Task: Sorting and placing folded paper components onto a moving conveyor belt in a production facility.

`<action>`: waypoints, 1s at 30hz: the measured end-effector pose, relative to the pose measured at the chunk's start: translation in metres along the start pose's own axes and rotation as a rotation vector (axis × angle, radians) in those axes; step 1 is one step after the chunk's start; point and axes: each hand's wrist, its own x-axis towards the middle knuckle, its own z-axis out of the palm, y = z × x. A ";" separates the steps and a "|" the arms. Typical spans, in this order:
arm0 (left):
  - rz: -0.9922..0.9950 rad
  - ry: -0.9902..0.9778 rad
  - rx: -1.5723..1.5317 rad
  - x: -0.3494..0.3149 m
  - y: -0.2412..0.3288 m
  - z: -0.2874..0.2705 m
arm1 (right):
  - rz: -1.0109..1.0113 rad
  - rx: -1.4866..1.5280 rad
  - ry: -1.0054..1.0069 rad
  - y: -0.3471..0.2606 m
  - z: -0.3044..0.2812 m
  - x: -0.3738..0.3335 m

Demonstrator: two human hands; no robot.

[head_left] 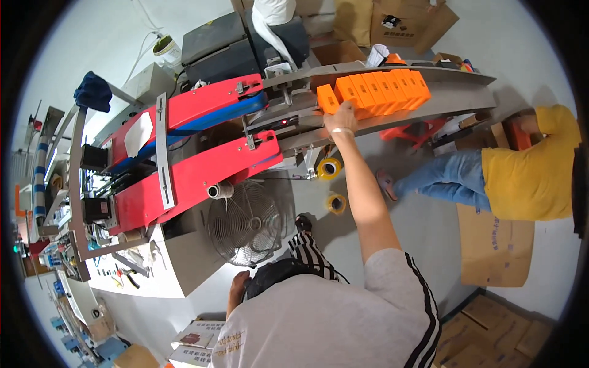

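Orange boxes (383, 92) touching my right hand (341, 119), left hand (238, 288) low; can't tell either's grip. Probably lining up; next needs gentle squaring.

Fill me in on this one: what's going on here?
A person has their right hand at the left end of a row of orange boxes on a metal track. The leftmost box stands slightly apart from the others; whether the fingers grip it or only touch it is hard to tell. The left hand hangs low, away from the boxes. Left of the row are red machine panels. Another person in a yellow shirt is to the right.
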 end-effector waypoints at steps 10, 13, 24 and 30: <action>-0.019 0.144 0.022 0.036 0.025 0.012 | -0.349 0.981 0.243 0.051 -0.024 -0.093; -0.144 0.168 0.077 0.045 0.040 0.016 | -0.326 1.006 0.193 0.064 -0.020 -0.096; -0.065 0.217 0.103 0.046 0.043 0.028 | -0.294 0.547 0.272 0.056 -0.023 -0.060; -0.527 0.197 -0.063 0.047 -0.042 0.012 | -0.428 0.461 0.353 0.018 0.004 -0.003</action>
